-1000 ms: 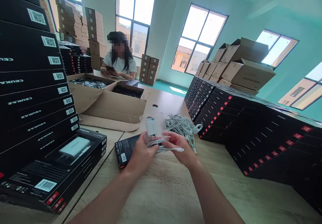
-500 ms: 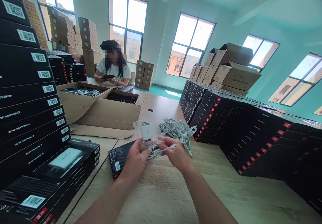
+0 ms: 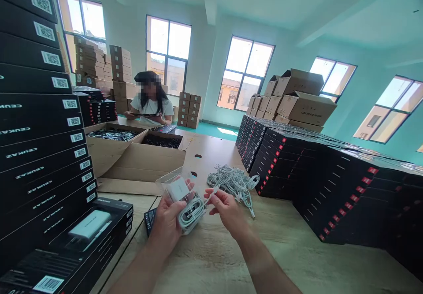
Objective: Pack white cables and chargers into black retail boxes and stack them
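Note:
My left hand [image 3: 167, 223] grips a clear plastic tray [image 3: 180, 197] that holds a white charger [image 3: 177, 189] and a coiled white cable [image 3: 191, 210]. My right hand [image 3: 226, 210] pinches the free end of that cable just right of the tray. Both hands hover above the wooden table [image 3: 297, 250]. A black box [image 3: 150, 219] lies flat under my left hand, mostly hidden by it.
Tall stacks of black boxes [image 3: 39, 153] rise on the left and fill the right [image 3: 330, 170]. A heap of white cables [image 3: 233, 181] lies behind my hands. Open cardboard cartons [image 3: 142, 157] stand beyond. A person [image 3: 150, 102] sits at the far side.
The tray has tilted to the left in my left hand. The cable now lies coiled in it, and my right hand has shifted up to the cable's end. The camera has tipped upward.

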A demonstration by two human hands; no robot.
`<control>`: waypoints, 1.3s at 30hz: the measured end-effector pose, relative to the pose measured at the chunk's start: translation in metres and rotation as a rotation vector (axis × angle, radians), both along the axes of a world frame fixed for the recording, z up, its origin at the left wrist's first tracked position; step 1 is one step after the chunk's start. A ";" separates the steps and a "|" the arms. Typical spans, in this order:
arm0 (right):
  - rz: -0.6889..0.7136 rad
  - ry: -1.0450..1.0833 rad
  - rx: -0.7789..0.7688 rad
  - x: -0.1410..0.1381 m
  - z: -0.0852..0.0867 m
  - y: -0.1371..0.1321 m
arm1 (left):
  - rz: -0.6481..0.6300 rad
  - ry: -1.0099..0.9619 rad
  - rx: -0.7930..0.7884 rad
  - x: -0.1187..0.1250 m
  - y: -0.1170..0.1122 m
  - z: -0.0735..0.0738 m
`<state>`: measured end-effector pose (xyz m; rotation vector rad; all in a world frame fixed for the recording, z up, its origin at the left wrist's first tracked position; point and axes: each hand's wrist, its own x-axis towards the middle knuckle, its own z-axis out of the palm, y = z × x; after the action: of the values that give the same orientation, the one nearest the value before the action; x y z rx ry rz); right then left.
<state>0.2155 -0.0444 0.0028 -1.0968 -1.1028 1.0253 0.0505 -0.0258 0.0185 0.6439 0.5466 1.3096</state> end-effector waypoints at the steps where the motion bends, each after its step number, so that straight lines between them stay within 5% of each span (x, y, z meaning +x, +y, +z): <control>1: -0.020 0.031 0.004 0.001 0.000 0.000 | 0.020 -0.009 -0.005 -0.002 0.000 0.001; 10: -0.085 0.279 0.005 -0.012 0.009 -0.008 | -0.019 0.029 0.030 -0.001 -0.004 0.000; 18: -0.181 0.260 0.108 -0.031 0.017 -0.014 | -0.108 0.019 0.052 0.011 -0.010 -0.005; 22: -0.295 0.010 0.204 -0.033 0.013 -0.013 | -0.140 0.001 0.040 0.013 -0.009 -0.012; 30: -0.290 -0.743 0.367 -0.016 0.011 -0.010 | -0.250 -0.011 0.032 0.012 -0.010 -0.016; 39: -0.318 -1.026 0.398 -0.011 0.010 -0.013 | -0.313 0.025 0.003 0.008 -0.013 -0.005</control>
<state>0.2044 -0.0575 0.0124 -1.4261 -1.7517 -0.0938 0.0581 -0.0385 0.0131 0.7175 0.4435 1.0094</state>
